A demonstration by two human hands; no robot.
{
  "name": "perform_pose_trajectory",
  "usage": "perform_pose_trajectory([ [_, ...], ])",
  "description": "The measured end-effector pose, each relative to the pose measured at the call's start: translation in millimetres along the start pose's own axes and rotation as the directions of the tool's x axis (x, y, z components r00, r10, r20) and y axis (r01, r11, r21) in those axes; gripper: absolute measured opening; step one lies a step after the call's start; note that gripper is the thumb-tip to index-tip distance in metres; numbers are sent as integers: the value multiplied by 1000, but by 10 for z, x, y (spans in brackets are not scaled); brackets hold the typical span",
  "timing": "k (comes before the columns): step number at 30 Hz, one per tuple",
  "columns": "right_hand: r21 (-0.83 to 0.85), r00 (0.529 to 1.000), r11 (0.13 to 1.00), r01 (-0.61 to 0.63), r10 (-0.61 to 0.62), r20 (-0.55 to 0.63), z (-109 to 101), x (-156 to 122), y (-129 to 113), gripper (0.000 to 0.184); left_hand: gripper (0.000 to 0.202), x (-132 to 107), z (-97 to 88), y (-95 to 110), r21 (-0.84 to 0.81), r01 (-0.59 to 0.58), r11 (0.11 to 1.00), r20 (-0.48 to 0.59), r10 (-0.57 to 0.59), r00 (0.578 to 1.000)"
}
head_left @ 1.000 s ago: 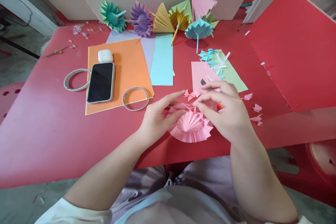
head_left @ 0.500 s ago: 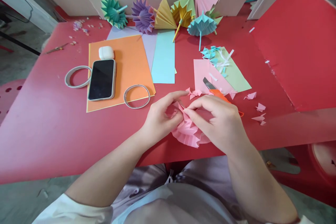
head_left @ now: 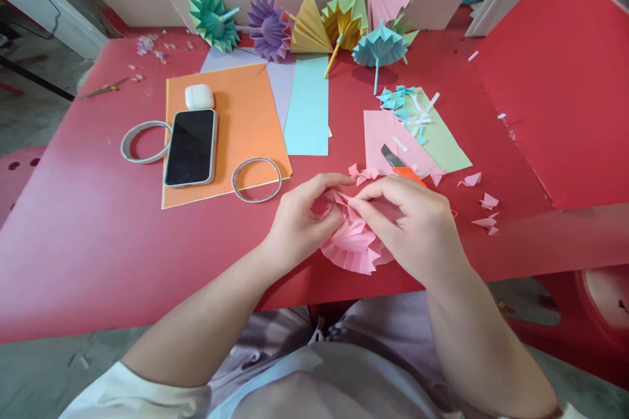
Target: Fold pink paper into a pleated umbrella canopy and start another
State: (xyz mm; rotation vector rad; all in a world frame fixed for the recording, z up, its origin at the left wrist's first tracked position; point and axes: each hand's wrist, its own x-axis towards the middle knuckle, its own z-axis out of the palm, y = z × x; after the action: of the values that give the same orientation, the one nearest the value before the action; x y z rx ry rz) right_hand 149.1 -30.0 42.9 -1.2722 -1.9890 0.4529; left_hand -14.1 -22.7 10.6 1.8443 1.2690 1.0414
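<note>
- A grey tape ring (head_left: pixel 145 142) lies flat on the red table (head_left: pixel 73 242), far left, just beside a phone.
- The phone (head_left: pixel 190 147) rests face up on an orange sheet (head_left: pixel 246 111), with a white earbud case (head_left: pixel 199 97) touching its far end.
- A second ring (head_left: pixel 256 179) overlaps the near corner of the orange sheet.
- A light blue sheet (head_left: pixel 308 108) lies beyond it, and a row of folded paper umbrellas (head_left: pixel 307 29) leans against the back wall.
- The left hand (head_left: pixel 299 219) has its fingers curled and closed on the left edge of the pink pleated paper (head_left: pixel 351 249), with the forefinger stretched over the top.
- The pink pleated paper sits near the front edge of the table, between both hands, its fan-like folds spread toward the person.
- The right hand (head_left: pixel 417 229) pinches an upper pleat between thumb and forefinger; the other fingers are bent together over the paper.
- An orange-handled blade (head_left: pixel 405 173) lies just behind the right hand, partly on a pink sheet (head_left: pixel 378 131).
- A pale green sheet (head_left: pixel 442 141) beside it carries blue and white trimmings.
- Small pink scraps (head_left: pixel 484 203) lie scattered to the right.
- A red board (head_left: pixel 555 91) stands tilted at the far right.
</note>
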Motion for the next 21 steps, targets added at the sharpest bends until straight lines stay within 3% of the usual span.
perform_pose_trajectory([
  [8,17,999,1000,-21,22,-37,0,13,12,7,37,-2,-4,-4,-1,-6,1000,-4,6,1000],
  [15,45,991,990,-130,131,-27,-58,40,31,5,13,21,-26,2,-35,108,994,-33,-109,993],
  [21,39,994,994,-105,105,-16,-47,39,22,6,11,26,-26,1,76,35,997,-82,-28,996],
])
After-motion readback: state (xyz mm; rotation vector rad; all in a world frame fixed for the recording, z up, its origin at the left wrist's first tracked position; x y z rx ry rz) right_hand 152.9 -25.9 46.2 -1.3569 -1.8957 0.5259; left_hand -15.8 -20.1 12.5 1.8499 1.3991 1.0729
